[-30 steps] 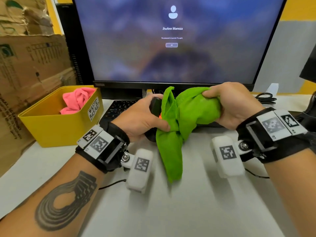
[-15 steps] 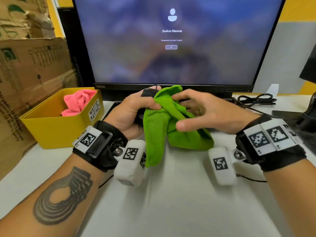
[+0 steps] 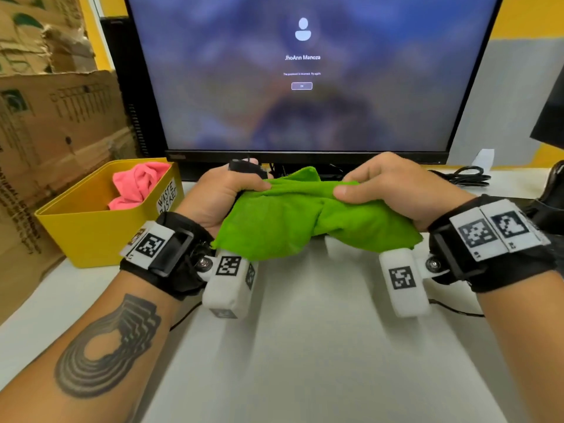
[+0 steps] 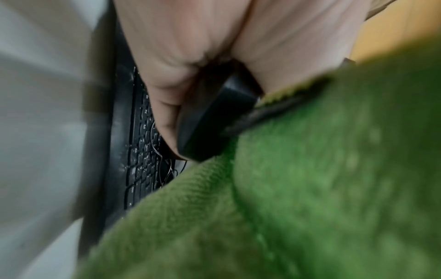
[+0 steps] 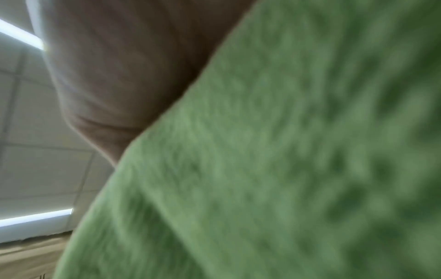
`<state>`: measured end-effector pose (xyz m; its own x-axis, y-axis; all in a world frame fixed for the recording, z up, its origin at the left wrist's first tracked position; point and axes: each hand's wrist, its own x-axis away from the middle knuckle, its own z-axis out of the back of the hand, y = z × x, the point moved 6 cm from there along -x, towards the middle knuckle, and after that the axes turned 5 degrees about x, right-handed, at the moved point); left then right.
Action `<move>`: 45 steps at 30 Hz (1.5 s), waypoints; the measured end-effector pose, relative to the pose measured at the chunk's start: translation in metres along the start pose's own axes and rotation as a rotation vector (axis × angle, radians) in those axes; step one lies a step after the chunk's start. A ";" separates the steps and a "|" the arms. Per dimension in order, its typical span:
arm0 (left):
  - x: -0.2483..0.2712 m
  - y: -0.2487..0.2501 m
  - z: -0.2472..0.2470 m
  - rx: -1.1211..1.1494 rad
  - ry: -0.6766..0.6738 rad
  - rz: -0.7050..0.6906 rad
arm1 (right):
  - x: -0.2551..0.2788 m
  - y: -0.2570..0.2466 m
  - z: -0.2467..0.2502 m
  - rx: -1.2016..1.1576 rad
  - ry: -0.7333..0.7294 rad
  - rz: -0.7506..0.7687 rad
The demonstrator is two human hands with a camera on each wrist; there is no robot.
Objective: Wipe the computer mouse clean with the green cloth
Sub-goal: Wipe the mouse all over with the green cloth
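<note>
Both hands on cloth, mouse in left.
Left hand (image 3: 222, 193) grips mouse (image 4: 214, 120) and pinches cloth (image 3: 305, 221); right hand (image 3: 393, 190) pinches cloth's other end.

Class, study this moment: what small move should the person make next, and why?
Probably draw the green cloth over the mouse with the right hand. The left hand grips the mouse beside the cloth, and its black edge shows uncovered in the left wrist view.

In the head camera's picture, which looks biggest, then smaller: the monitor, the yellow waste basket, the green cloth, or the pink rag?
1. Monitor, by far.
2. Yellow waste basket and green cloth: about alike, and the cloth is nearer and bunched, so unranked.
3. Pink rag, smallest.
</note>
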<state>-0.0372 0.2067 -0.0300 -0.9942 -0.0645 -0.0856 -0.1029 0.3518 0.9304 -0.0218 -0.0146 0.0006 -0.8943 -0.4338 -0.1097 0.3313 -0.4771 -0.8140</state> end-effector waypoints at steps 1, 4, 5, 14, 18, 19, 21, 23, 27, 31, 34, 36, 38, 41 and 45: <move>0.000 0.001 0.002 -0.053 0.034 -0.030 | 0.000 0.001 0.004 -0.015 0.032 -0.015; -0.003 -0.004 0.010 -0.032 0.133 -0.003 | 0.004 0.008 0.012 -0.223 0.122 -0.123; -0.004 -0.005 0.013 -0.009 0.159 0.008 | 0.005 0.011 0.014 -0.314 0.150 -0.168; 0.004 -0.009 -0.012 -0.042 0.009 0.012 | 0.000 0.012 0.001 -0.651 0.182 -0.212; 0.008 -0.016 -0.027 -0.021 -0.049 0.068 | 0.000 0.009 -0.020 -0.802 -0.051 -0.204; 0.008 -0.016 -0.027 0.013 -0.041 0.086 | 0.001 0.008 -0.021 -0.820 -0.074 -0.204; 0.007 -0.016 -0.024 0.085 -0.008 0.114 | -0.001 0.010 -0.015 -0.820 0.004 -0.203; 0.005 -0.018 -0.020 0.157 0.017 0.141 | -0.004 0.009 -0.009 -0.868 0.090 -0.151; 0.000 -0.028 -0.022 0.151 0.040 0.161 | -0.002 -0.007 -0.027 -0.860 -0.024 -0.048; 0.006 -0.038 -0.036 0.157 -0.077 0.249 | -0.004 -0.012 -0.061 -0.615 -0.168 -0.087; 0.013 -0.034 -0.045 0.190 -0.138 0.254 | -0.004 -0.016 -0.069 -0.534 -0.217 -0.014; 0.018 -0.031 -0.051 0.211 -0.170 0.232 | -0.006 -0.016 -0.070 -0.535 -0.200 0.022; 0.020 -0.030 -0.052 0.238 -0.178 0.220 | -0.007 -0.015 -0.073 -0.561 -0.196 0.010; 0.021 -0.030 -0.055 0.269 -0.244 0.228 | -0.016 -0.010 -0.072 -0.588 -0.081 -0.031; 0.023 -0.030 -0.060 0.238 -0.427 0.242 | -0.024 0.005 -0.056 -0.608 0.081 -0.100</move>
<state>-0.0549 0.1389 -0.0386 -0.9090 0.4122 -0.0619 0.1759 0.5140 0.8396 -0.0158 0.0360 -0.0330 -0.9401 -0.3386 -0.0401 0.0358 0.0191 -0.9992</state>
